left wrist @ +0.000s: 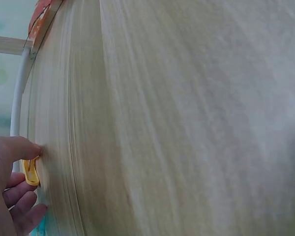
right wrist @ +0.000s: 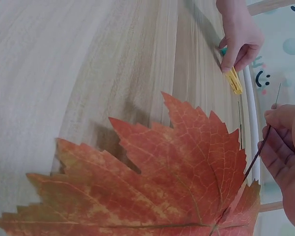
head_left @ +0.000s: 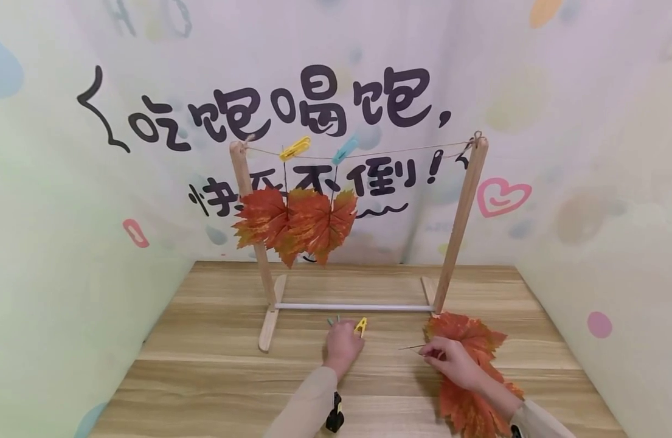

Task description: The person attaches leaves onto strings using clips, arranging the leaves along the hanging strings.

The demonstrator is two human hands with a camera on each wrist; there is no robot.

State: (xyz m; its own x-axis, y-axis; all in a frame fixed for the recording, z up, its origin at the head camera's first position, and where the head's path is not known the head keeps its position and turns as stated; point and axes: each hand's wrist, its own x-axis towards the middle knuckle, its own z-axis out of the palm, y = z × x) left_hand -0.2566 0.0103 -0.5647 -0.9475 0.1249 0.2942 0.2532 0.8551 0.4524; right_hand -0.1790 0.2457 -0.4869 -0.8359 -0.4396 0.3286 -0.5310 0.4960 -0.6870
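My left hand (head_left: 343,345) is low over the table in front of the white bar, pinching a yellow clothespin (left wrist: 31,172) between thumb and finger. Beside its fingers a teal clothespin (left wrist: 41,227) is partly hidden. My right hand (head_left: 457,363), farther right, pinches the thin dark stem (right wrist: 255,160) of an orange-red artificial leaf (right wrist: 187,162); the stem's tip sticks out past the fingers. In the head view, leaves (head_left: 467,331) overlap around and below this hand. Two similar leaves (head_left: 325,222) hang from the string by a yellow clothespin (head_left: 295,148) and a teal clothespin (head_left: 345,149).
A wooden stand holds the twine (head_left: 401,151) between its left post (head_left: 264,274) and right post (head_left: 460,225), with a white bar (head_left: 354,307) low between them. Its left foot (head_left: 268,328) reaches toward me. Printed walls enclose the wooden table (head_left: 204,377).
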